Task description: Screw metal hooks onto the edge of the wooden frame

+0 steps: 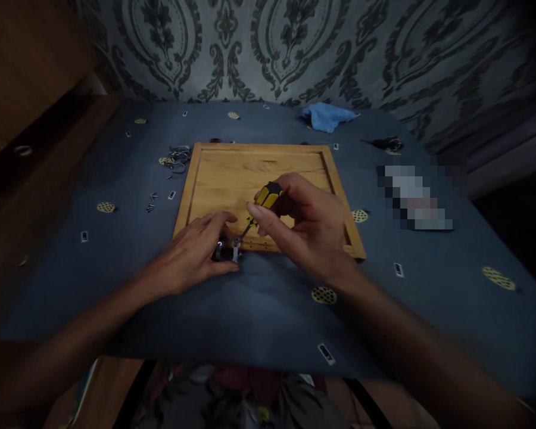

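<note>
A wooden tray (232, 173) lies flat on a dark blue cloth. My right hand (308, 226) is closed round a yellow and black screwdriver (265, 199), its tip pointing down at a small metal fitting (234, 247) against the tray's near edge. My left hand (196, 253) rests on the cloth with its fingers curled round a small dark part (218, 249) next to that fitting.
Several metal rings and hooks (177, 158) and loose screws (152, 202) lie left of the tray. A blue rag (326, 116) sits at the back, a dark object (386, 144) at the right. A patterned wall stands behind the table (429, 286).
</note>
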